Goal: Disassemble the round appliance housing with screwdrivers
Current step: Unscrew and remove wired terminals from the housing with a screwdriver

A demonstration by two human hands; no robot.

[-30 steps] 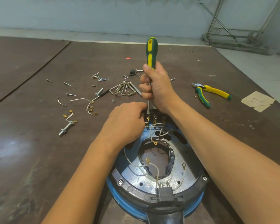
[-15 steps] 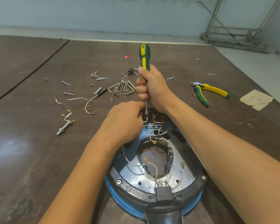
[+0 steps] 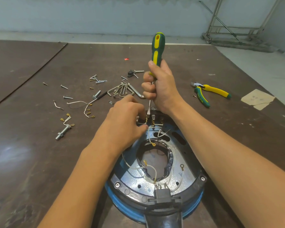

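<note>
The round appliance housing (image 3: 186, 153) lies flat on the near middle of the brown table (image 3: 39, 162), with its open side up and a large hole in the centre. It seems to be rigid metal and hard plastic and probably rather heavy, so it should stay in place under pressure; I think the black outer rim is the safe place to hold it. The thin white wires (image 3: 152, 170) inside are soft and look easy to tear, so they are no place to pull. At its far edge the right hand (image 3: 161, 89) is wrapped tightly round the green and yellow screwdriver (image 3: 157, 50), tip down on the terminals (image 3: 153, 118). The left hand (image 3: 127, 122) rests just beside the tip with curled fingers; whether it pinches a wire I cannot tell. Farther away lie hex keys (image 3: 123, 91) and loose screws (image 3: 98, 80), and pliers (image 3: 207, 92) lie to the right.
</note>
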